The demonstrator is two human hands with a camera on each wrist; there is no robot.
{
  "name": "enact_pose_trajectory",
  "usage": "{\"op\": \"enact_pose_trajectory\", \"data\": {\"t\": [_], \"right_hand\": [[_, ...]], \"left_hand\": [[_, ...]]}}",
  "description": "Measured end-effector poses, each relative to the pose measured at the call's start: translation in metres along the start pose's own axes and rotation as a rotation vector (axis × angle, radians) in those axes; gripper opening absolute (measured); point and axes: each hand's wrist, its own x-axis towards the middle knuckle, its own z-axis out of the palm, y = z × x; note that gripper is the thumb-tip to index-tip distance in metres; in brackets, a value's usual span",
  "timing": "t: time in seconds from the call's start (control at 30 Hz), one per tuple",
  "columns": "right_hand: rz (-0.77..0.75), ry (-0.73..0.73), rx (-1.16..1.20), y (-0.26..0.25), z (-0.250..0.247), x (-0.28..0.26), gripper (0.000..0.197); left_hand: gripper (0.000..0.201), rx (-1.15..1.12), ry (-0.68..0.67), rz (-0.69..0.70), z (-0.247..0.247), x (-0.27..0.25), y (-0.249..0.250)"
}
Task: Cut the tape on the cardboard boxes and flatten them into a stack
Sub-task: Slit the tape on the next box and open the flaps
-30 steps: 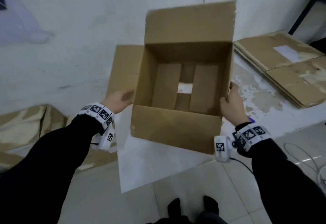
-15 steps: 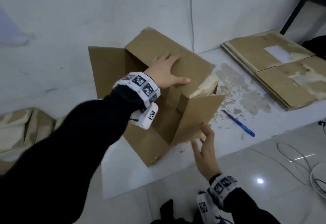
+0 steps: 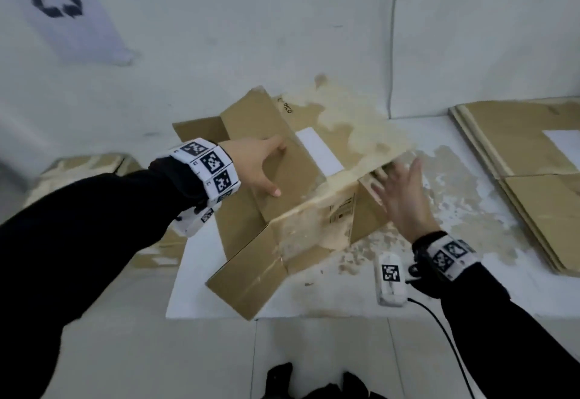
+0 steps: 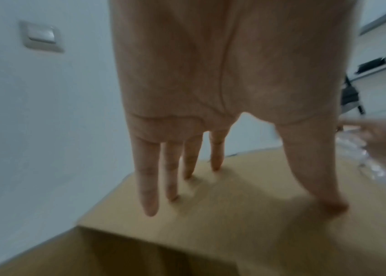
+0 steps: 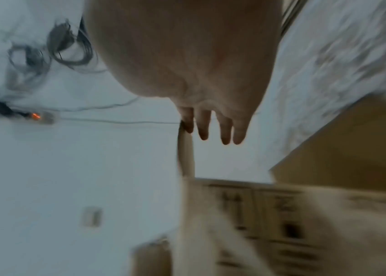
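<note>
A brown cardboard box (image 3: 301, 179) lies half collapsed and skewed on the white sheet (image 3: 314, 298), its flaps spread and a white label on its upper panel. My left hand (image 3: 260, 166) lies flat on the upper panel with straight fingers pressing down; the left wrist view shows the fingers (image 4: 149, 186) touching the box (image 4: 234, 214). My right hand (image 3: 398, 191) is spread open at the box's right end, fingertips at the flap edge. In the blurred right wrist view the fingers (image 5: 210, 127) point at a thin flap edge of the box (image 5: 270, 224).
Several flattened boxes (image 3: 527, 172) are stacked at the right on the sheet. More flattened cardboard (image 3: 81, 172) lies at the left by the wall. A cable (image 3: 445, 336) trails from my right wrist over the tiled floor. My feet (image 3: 314, 383) stand at the bottom edge.
The box went from upright and open, held at both sides, to tipped over and squashed. My left hand moved onto its top panel; my right hand rose to its right end.
</note>
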Motion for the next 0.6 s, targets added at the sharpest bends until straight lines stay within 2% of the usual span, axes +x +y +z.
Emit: {"op": "enact_pose_trajectory", "data": {"t": [0.07,0.17,0.2,0.23,0.3,0.37,0.4,0.43,0.53,0.57,0.6], "right_hand": [[-0.157,-0.065,-0.009,-0.027,0.016,0.008,0.057],[-0.304,-0.292,-0.441,-0.048,0.042,0.016,0.016],[-0.297,-0.379,-0.593,-0.047,0.047,0.02,0.014],[-0.256,-0.456,-0.715,-0.045,0.05,0.026,0.033],[-0.172,-0.56,-0.831,-0.036,0.054,0.035,0.072],[-0.171,-0.593,-0.853,-0.03,0.057,0.036,0.094],[-0.194,-0.59,-0.825,-0.027,0.058,0.037,0.1],[-0.218,-0.583,-0.783,-0.027,0.06,0.039,0.102],[-0.156,-0.619,-0.76,-0.03,0.053,0.05,0.106],[-0.115,-0.645,-0.807,-0.03,0.046,0.055,0.104],[-0.106,-0.637,-0.877,-0.03,0.036,0.06,0.093]], "left_hand": [[0.095,-0.061,0.015,-0.027,0.005,-0.012,-0.005],[0.092,-0.109,0.062,-0.081,0.006,-0.029,-0.004],[0.085,-0.076,0.106,-0.11,0.004,-0.036,-0.002],[0.074,-0.028,0.189,-0.144,0.002,-0.043,0.001],[0.049,-0.01,0.464,-0.214,0.0,-0.06,0.016],[0.043,-0.051,0.767,-0.214,0.006,-0.071,0.047],[0.045,-0.033,0.844,-0.197,0.011,-0.071,0.067],[0.047,-0.01,0.842,-0.171,0.019,-0.065,0.085],[0.052,-0.076,0.568,-0.192,0.047,-0.031,0.122],[0.057,-0.072,0.521,-0.216,0.055,-0.023,0.126],[0.061,-0.048,0.512,-0.235,0.063,-0.017,0.125]]}}
